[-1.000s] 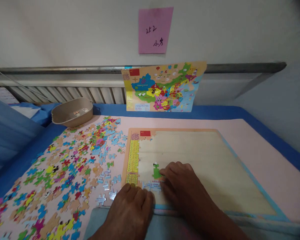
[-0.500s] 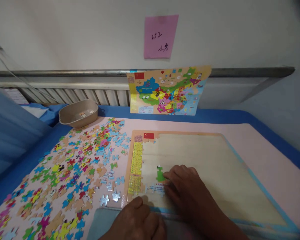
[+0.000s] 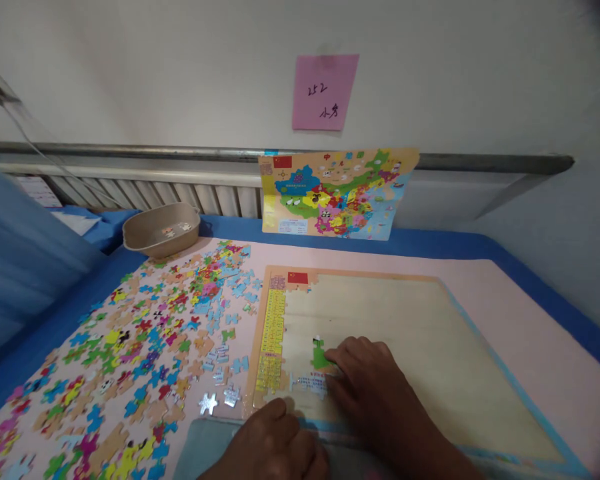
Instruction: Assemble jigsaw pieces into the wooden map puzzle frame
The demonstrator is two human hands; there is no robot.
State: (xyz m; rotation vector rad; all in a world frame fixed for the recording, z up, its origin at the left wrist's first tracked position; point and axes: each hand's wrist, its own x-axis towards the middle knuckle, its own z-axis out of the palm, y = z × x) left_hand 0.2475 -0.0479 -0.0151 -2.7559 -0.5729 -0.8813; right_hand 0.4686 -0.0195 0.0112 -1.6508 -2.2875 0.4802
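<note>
My right hand [image 3: 365,380] is over the lower middle of the puzzle board [image 3: 380,313], its fingers curled and closed at a green puzzle piece [image 3: 321,357]. A small piece with a white and black figure adjoins the green one's top. Just below, white pieces with blue print [image 3: 310,383] lie partly under this hand. At the board's front left edge my left hand [image 3: 275,440] is curled closed; whatever its fingers may hold is hidden. Joined yellow text pieces [image 3: 273,333] line the board's left side, with a red flag piece [image 3: 298,278] at the top left.
Many loose puzzle pieces [image 3: 155,333] cover the pink tabletop [image 3: 470,270] on the left. A beige basin [image 3: 163,233] with a few pieces stands behind them. The reference map [image 3: 337,197] leans on the wall rail [image 3: 490,162]. Blue cloth [image 3: 25,247] hangs at left.
The view has tilted up slightly, so things sit a little lower. My right hand remains at the green piece, which has shifted very little; my left hand stays at the board's edge.
</note>
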